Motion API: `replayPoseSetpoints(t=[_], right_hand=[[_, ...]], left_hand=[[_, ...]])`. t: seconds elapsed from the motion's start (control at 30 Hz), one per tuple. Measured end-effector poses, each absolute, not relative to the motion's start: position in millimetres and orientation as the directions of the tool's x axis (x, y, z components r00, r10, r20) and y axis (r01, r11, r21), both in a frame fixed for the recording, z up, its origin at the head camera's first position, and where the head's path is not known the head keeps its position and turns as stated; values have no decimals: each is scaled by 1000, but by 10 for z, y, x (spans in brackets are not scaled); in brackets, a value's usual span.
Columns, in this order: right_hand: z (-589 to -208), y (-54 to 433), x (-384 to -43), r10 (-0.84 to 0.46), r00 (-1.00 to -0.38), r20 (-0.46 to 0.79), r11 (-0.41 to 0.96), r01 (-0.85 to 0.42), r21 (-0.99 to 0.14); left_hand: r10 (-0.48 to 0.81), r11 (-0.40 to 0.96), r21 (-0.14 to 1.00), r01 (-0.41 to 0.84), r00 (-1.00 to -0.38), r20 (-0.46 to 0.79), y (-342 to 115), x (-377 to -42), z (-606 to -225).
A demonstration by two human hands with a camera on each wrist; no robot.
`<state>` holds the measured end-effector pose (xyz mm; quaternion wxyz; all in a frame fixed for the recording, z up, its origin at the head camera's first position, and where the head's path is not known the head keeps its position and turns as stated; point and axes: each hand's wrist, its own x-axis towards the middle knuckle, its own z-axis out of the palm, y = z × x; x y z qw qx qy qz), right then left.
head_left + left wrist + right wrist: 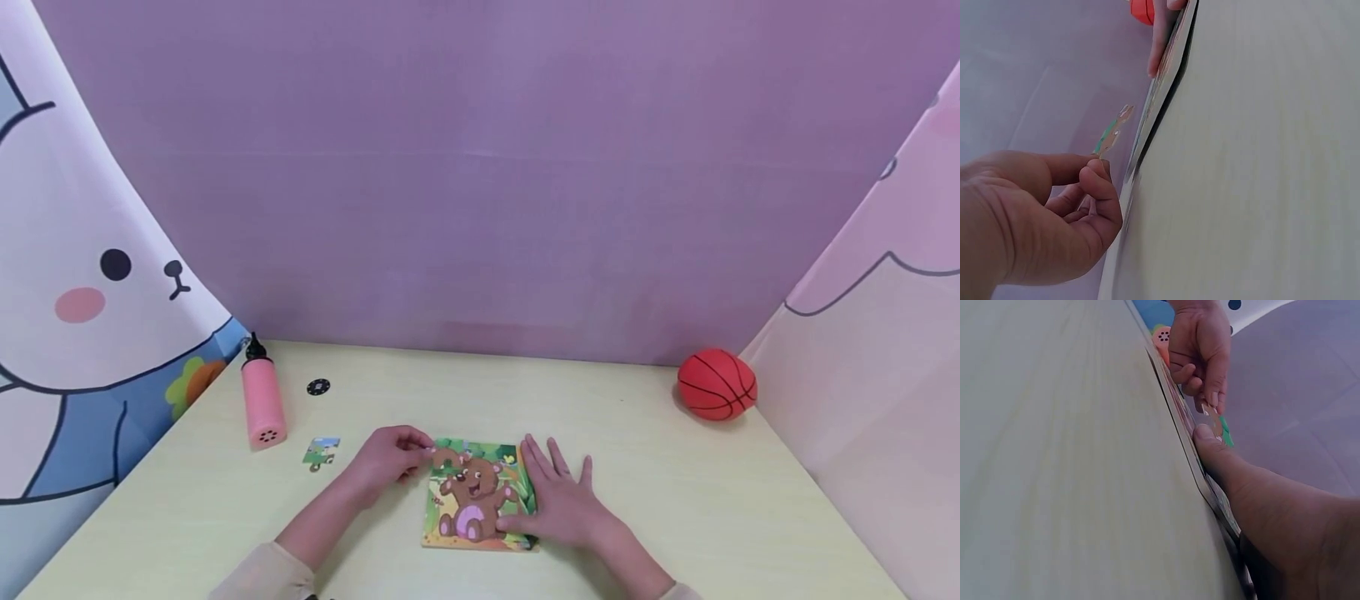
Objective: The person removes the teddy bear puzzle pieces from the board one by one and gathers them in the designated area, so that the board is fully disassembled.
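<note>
A square bear jigsaw puzzle (480, 504) lies flat on the pale table. At its upper left corner, my left hand (388, 461) pinches a puzzle piece (1110, 134) between thumb and fingertips. The left wrist view shows this piece tilted and raised above the board. My right hand (564, 507) rests on the right side of the puzzle, fingers spread and thumb lying across the lower part of the picture. In the right wrist view, the right thumb (1213, 450) touches the board near the held piece.
Another puzzle piece (322, 451) lies loose to the left of the board. Behind it are a pink hand pump (263, 404) and a small black disc (318, 387). A red toy basketball (717, 385) sits at the back right, near the purple cloth backdrop (487, 208).
</note>
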<state>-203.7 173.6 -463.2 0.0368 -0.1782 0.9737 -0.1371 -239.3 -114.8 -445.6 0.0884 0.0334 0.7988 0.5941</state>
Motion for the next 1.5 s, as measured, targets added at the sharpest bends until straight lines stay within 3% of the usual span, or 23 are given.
replayPoseSetpoints(t=[0.57, 1.13, 1.5], right_hand=[[-4632, 1741, -2007, -346, -938, -18, 897, -325, -299], [-4653, 1756, -1999, -351, -936, -12, 895, -331, -298], [-4608, 1725, -2016, -351, -936, -3, 893, -334, -301]], left_hand=[[83, 320, 942, -102, -987, -135, -1600, -2353, -4481], [19, 438, 897, -56, -997, -71, -1886, -2370, -4491], [50, 493, 868, -62, -994, -99, -2059, -2389, -4436]])
